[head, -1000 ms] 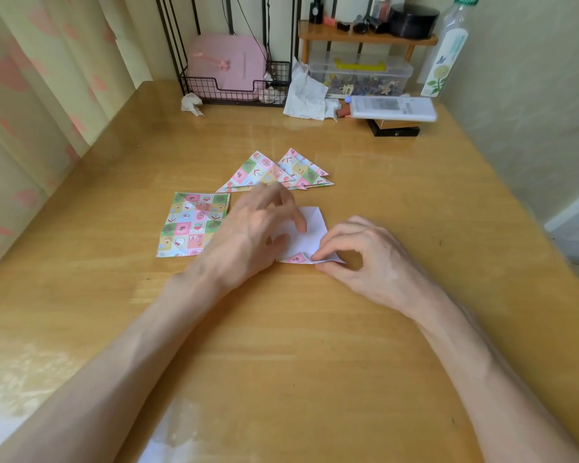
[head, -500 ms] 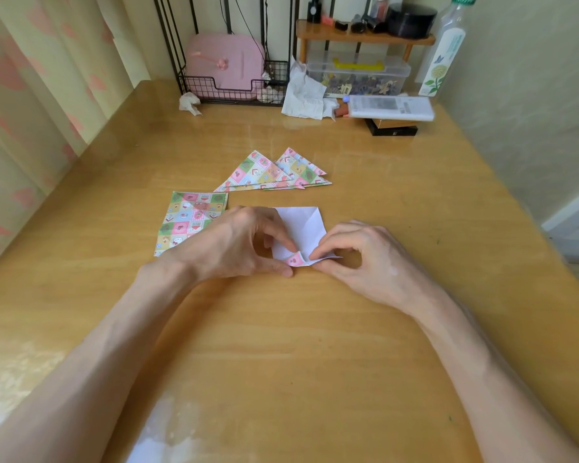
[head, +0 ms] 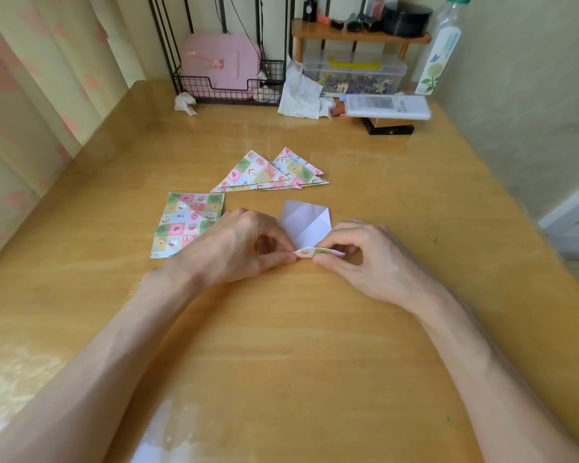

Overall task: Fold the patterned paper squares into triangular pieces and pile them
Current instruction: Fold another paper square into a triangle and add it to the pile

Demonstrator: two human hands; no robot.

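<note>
A paper square (head: 306, 222) lies white side up at the table's middle, its near edge curled up so the patterned side shows. My left hand (head: 238, 248) pinches that raised edge at its left end between thumb and forefinger. My right hand (head: 371, 255) pinches the same edge at its right end. A flat stack of patterned squares (head: 186, 222) lies just left of my left hand. Behind the paper lies a pile of folded patterned triangles (head: 271, 172), fanned out with points facing away.
The wooden table (head: 281, 345) ends at a wall on the right and curtains on the left. At the back stand a black wire rack (head: 228, 88) with a pink case, crumpled tissue (head: 301, 95), a clear plastic box (head: 355, 73), a white packet (head: 386, 106) and a bottle (head: 440, 48).
My left hand drew back from pressing flat on the white paper and now pinches its near edge. The near edge has lifted higher, showing more pattern. My right hand stayed in place.
</note>
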